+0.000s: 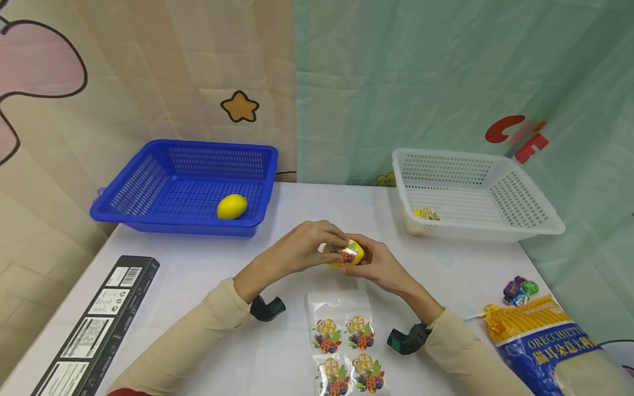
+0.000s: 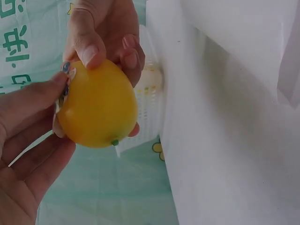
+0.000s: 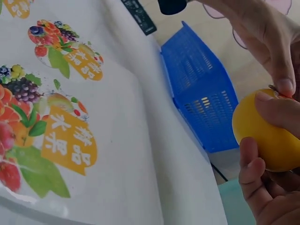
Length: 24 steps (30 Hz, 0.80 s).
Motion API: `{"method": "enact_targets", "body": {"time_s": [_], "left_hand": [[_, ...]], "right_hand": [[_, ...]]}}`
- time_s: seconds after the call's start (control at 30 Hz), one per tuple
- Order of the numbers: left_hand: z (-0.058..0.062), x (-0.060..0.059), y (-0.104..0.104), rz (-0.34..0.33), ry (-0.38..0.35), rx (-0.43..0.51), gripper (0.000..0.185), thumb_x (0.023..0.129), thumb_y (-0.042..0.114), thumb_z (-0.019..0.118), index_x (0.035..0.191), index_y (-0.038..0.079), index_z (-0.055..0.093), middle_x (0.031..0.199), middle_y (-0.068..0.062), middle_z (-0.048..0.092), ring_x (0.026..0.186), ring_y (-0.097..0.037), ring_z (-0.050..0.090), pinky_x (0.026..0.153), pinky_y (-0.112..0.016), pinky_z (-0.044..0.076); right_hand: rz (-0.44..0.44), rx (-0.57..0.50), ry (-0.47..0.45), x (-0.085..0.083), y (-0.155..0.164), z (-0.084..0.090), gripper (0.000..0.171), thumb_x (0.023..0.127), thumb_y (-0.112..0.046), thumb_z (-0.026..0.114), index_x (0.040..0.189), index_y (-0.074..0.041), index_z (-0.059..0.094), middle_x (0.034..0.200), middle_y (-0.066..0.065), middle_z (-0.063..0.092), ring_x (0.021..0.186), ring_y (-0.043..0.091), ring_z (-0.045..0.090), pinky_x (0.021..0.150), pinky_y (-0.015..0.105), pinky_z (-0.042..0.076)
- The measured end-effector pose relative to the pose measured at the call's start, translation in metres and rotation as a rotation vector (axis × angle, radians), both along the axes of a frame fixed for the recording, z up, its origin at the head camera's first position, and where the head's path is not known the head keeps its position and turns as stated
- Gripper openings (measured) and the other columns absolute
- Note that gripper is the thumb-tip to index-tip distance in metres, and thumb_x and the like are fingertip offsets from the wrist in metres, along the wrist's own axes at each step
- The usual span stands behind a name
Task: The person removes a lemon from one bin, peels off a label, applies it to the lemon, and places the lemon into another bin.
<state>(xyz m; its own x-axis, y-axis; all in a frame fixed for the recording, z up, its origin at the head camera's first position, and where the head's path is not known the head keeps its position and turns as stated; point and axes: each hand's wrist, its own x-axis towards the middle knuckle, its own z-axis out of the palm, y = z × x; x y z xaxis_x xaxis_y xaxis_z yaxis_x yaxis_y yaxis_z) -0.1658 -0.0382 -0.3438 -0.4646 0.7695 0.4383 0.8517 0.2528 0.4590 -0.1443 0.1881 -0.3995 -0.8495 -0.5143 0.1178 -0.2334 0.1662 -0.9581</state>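
We see a smooth, egg-shaped yellow lemon [image 1: 349, 254] clasped by the right hand [image 1: 381, 265] just above the glossy sticker sheet [image 1: 345, 344], while the left hand [image 1: 302, 247] pinches a sticker [image 1: 342, 252] against it.

Your white counter [image 1: 208, 275] carries a blue plastic mesh basket [image 1: 148, 187]; a white mesh basket [image 1: 535, 209]; a clear fruit-sticker sheet [image 1: 344, 341]; a long black box [image 1: 94, 330]; a yellow-and-blue pasta bag [image 1: 550, 341].
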Motion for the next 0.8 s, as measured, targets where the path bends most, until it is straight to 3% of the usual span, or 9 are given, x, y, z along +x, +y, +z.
{"method": "enact_targets", "body": {"time_s": [0.33, 0.47, 0.6, 0.67, 0.8], "left_hand": [[-0.004, -0.003, 0.000, -0.076, -0.160, 0.196, 0.047, 0.078, 0.008, 0.083, 0.121, 0.000, 0.068, 0.123, -0.010, 0.067, 0.114, -0.018, 0.063, 0.091, -0.024, 0.052], [-0.008, 0.000, 0.003, -0.086, -0.238, 0.293, 0.049, 0.078, 0.003, 0.082, 0.124, 0.000, 0.066, 0.129, -0.012, 0.063, 0.118, -0.018, 0.061, 0.085, -0.025, 0.055], [-0.009, 0.002, 0.007, -0.091, -0.228, 0.331, 0.050, 0.079, 0.003, 0.082, 0.126, -0.002, 0.065, 0.132, -0.013, 0.061, 0.122, -0.019, 0.058, 0.084, -0.026, 0.056], [-0.010, 0.002, 0.009, -0.094, -0.206, 0.330, 0.050, 0.079, 0.003, 0.082, 0.125, -0.002, 0.065, 0.132, -0.013, 0.062, 0.122, -0.019, 0.059, 0.083, -0.026, 0.056], [-0.012, 0.000, 0.010, -0.089, -0.191, 0.319, 0.050, 0.078, 0.004, 0.083, 0.124, -0.001, 0.066, 0.129, -0.012, 0.064, 0.117, -0.016, 0.062, 0.079, -0.024, 0.056]], "right_hand": [[0.042, -0.073, 0.007, 0.007, 0.005, 0.028, 0.067, 0.082, 0.000, 0.077, 0.142, -0.001, 0.047, 0.124, 0.019, 0.059, 0.094, 0.028, 0.066, 0.077, 0.030, 0.058], [0.037, -0.091, 0.021, 0.007, 0.006, 0.035, 0.075, 0.082, 0.002, 0.077, 0.147, 0.001, 0.040, 0.143, 0.018, 0.048, 0.103, 0.025, 0.065, 0.082, 0.031, 0.057], [0.051, -0.105, 0.014, 0.007, 0.010, 0.039, 0.080, 0.082, 0.004, 0.076, 0.150, 0.003, 0.034, 0.156, 0.017, 0.032, 0.110, 0.024, 0.063, 0.086, 0.033, 0.056], [0.065, -0.079, -0.001, 0.007, 0.013, 0.041, 0.083, 0.082, 0.002, 0.076, 0.151, 0.001, 0.031, 0.153, 0.018, 0.036, 0.107, 0.025, 0.064, 0.085, 0.034, 0.057], [0.083, 0.083, 0.008, 0.007, 0.023, 0.047, 0.086, 0.085, -0.009, 0.077, 0.155, -0.008, 0.027, 0.152, 0.011, 0.039, 0.110, 0.026, 0.063, 0.090, 0.041, 0.054]]}}
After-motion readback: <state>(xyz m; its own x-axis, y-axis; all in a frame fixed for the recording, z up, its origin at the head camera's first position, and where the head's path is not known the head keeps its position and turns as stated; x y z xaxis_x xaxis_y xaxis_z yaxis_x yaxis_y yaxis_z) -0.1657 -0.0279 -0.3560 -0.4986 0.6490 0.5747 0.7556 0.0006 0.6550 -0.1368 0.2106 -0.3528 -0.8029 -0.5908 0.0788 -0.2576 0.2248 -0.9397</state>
